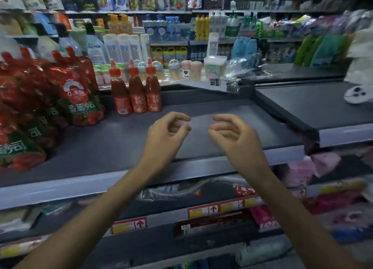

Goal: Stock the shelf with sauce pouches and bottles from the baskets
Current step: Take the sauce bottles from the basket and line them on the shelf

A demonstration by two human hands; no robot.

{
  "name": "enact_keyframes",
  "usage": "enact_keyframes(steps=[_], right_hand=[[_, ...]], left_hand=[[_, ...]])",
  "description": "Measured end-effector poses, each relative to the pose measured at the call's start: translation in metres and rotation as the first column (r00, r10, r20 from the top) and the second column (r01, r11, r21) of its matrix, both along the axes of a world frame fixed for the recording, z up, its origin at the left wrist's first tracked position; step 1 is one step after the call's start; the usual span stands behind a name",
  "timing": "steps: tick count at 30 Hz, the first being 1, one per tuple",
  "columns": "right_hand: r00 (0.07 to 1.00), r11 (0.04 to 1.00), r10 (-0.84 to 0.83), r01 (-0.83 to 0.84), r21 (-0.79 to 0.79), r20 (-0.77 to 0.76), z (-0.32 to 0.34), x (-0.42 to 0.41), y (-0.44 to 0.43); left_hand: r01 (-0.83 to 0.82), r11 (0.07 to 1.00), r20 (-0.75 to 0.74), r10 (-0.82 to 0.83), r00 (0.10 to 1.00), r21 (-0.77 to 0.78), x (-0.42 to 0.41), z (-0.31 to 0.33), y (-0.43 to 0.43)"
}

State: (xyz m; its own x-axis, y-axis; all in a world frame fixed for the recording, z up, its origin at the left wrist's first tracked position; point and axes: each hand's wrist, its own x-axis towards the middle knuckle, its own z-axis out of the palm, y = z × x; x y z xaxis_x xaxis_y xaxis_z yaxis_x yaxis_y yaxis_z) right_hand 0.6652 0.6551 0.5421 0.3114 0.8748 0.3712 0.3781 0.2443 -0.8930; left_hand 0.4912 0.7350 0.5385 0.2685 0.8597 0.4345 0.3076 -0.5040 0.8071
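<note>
Several red sauce pouches (76,91) stand in rows at the left end of the grey shelf (222,115). Right of them, three red sauce bottles (136,91) with red caps stand side by side near the back. My left hand (165,135) and my right hand (236,137) hover side by side above the bare front part of the shelf. Their fingers are loosely curled and they hold nothing. No basket is in view.
A second grey shelf section (314,107) joins on the right, with a white object (356,94) on it. Behind stand small jars (190,69), a clear box (215,67) and rows of bottles. Packets fill the lower shelves below price tags (129,225).
</note>
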Motion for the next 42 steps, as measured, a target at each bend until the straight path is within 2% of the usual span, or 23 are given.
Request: enact_keyframes(steps=[4, 7, 10, 13, 16, 18, 20, 22, 24, 26, 28, 29, 31, 33, 36, 37, 39, 42], right_hand=[[0.976, 0.977, -0.205, 0.208, 0.037, -0.071, -0.024, 0.005, -0.081], [0.915, 0.922, -0.386, 0.384, -0.036, -0.12, -0.064, 0.01, -0.143], [0.814, 0.818, -0.568, 0.542, -0.193, -0.123, -0.121, 0.018, -0.208], [0.661, 0.634, -0.744, 0.656, -0.409, -0.094, -0.201, 0.026, -0.28], [0.5, 0.386, -0.866, 0.663, -0.641, -0.003, -0.283, 0.023, -0.36], [0.426, 0.228, -0.903, 0.582, -0.781, 0.054, -0.323, 0.014, -0.409], [0.359, 0.105, -0.929, 0.496, -0.862, 0.093, -0.358, 0.006, -0.455], [0.298, 0.011, -0.947, 0.396, -0.918, 0.117, -0.389, -0.002, -0.496], [0.247, -0.051, -0.961, 0.287, -0.957, 0.125, -0.415, -0.007, -0.536], [0.207, -0.097, -0.969, 0.192, -0.977, 0.137, -0.436, -0.008, -0.57], [0.17, -0.132, -0.974, 0.112, -0.985, 0.15, -0.45, -0.003, -0.595], [0.162, -0.145, -0.974, 0.079, -0.986, 0.156, -0.456, 0.001, -0.604], [0.202, -0.15, -0.968, 0.014, -0.989, 0.15, -0.463, 0.018, -0.615], [0.282, -0.131, -0.952, -0.028, -0.991, 0.117, -0.468, 0.045, -0.618], [0.332, -0.071, -0.941, 0.009, -0.997, 0.07, -0.472, 0.107, -0.608], [0.355, -0.051, -0.933, 0.036, -0.998, 0.061, -0.474, 0.131, -0.603], [0.404, -0.005, -0.914, 0.078, -0.997, 0.036, -0.478, 0.183, -0.589], [0.439, 0.04, -0.898, 0.136, -0.99, 0.024, -0.484, 0.259, -0.568]], left_hand=[[0.301, 0.95, 0.095, -0.308, 0.947, 0.08, 0.024, -0.019, -0.047], [0.484, 0.873, 0.12, -0.488, 0.864, 0.068, 0.043, -0.05, -0.082], [0.63, 0.775, 0.115, -0.621, 0.775, -0.059, 0.068, -0.094, -0.115], [0.727, 0.626, 0.109, -0.732, 0.673, -0.282, 0.095, -0.152, -0.149], [0.708, 0.486, 0.06, -0.802, 0.594, -0.513, 0.122, -0.222, -0.183], [0.65, 0.396, -0.003, -0.855, 0.518, -0.649, 0.137, -0.275, -0.203], [0.571, 0.341, -0.031, -0.876, 0.481, -0.747, 0.15, -0.322, -0.222], [0.445, 0.291, -0.061, -0.884, 0.463, -0.847, 0.164, -0.362, -0.243], [0.335, 0.283, -0.121, -0.895, 0.43, -0.899, 0.177, -0.393, -0.264], [0.29, 0.276, -0.172, -0.925, 0.339, -0.916, 0.189, -0.422, -0.28], [0.276, 0.301, -0.229, -0.937, 0.262, -0.913, 0.198, -0.438, -0.291], [0.258, 0.316, -0.253, -0.934, 0.251, -0.913, 0.2, -0.445, -0.295], [0.189, 0.368, -0.318, -0.915, 0.248, -0.91, 0.206, -0.455, -0.3], [0.089, 0.412, -0.38, -0.891, 0.248, -0.907, 0.206, -0.468, -0.294], [-0.065, 0.495, -0.498, -0.851, 0.167, -0.866, 0.203, -0.491, -0.274], [-0.144, 0.494, -0.512, -0.844, 0.157, -0.858, 0.205, -0.496, -0.269], [-0.247, 0.483, -0.529, -0.83, 0.177, -0.84, 0.215, -0.506, -0.264], [-0.304, 0.469, -0.536, -0.822, 0.194, -0.829, 0.254, -0.508, -0.263]])
